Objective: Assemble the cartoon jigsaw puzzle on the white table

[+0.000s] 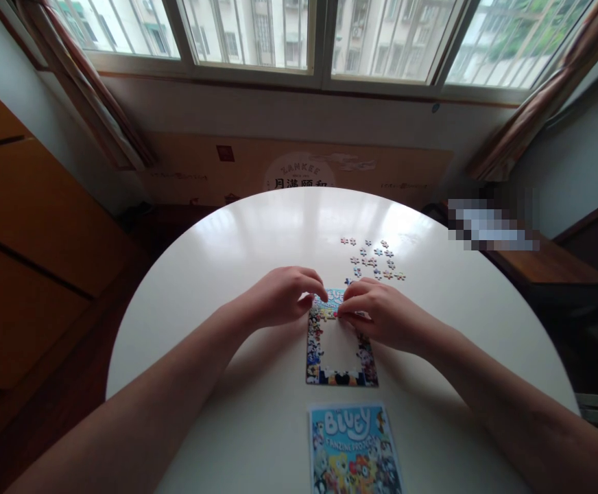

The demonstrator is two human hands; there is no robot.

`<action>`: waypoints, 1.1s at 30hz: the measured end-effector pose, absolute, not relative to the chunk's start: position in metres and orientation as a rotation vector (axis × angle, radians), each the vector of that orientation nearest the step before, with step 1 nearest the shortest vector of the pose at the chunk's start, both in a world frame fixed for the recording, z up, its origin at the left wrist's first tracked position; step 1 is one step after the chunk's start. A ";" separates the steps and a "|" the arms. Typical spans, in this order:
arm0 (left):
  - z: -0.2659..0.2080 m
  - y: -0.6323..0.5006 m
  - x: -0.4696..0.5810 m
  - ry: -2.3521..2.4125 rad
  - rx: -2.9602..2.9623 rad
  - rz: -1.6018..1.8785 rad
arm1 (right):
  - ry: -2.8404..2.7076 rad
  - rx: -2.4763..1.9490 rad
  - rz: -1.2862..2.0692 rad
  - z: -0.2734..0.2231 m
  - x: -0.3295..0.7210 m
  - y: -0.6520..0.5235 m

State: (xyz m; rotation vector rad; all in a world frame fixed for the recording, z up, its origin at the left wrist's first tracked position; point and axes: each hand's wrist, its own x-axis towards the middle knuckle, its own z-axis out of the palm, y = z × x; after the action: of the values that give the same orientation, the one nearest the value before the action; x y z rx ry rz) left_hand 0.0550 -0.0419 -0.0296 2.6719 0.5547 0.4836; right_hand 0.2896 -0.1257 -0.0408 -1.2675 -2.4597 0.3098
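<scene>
A partly assembled jigsaw puzzle (313, 357) lies flat on the white table, its border joined around a bare white middle. My left hand (289, 291) rests at its upper left, thumb and fingers bent and apart, with nothing visible between them. At the upper right, my right hand (376, 309) has its fingertips pinched together low over the inner edge of the top rows. They seem to press a small puzzle piece, mostly hidden by the fingers. Part of the blue top section shows between both hands. Several loose puzzle pieces (365, 261) are scattered beyond my right hand.
Nearest me on the round table (175, 274) lies a blue picture sheet (353, 446) lettered "Bluey". Behind the table are a printed cardboard panel (175, 161) and windows. An orange-brown cabinet (36, 226) stands left; a blurred-out patch covers something on a wooden surface (546, 264) at right.
</scene>
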 end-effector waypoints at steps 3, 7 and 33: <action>-0.031 -0.042 0.058 0.532 2.726 0.479 | -2.463 -1.240 0.312 -0.041 0.292 -0.125; -0.037 -0.042 0.064 0.490 2.814 0.375 | -2.445 -1.216 0.366 -0.044 0.297 -0.122; -0.037 -0.043 0.062 0.626 2.715 0.754 | -2.396 -1.236 0.446 -0.043 0.296 -0.122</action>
State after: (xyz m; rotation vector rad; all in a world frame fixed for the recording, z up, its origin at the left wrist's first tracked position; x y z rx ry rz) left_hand 0.0624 -0.0433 -0.0369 2.7153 0.6258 0.7539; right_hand 0.2958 -0.1220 -0.0427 -1.2362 -2.3960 0.4463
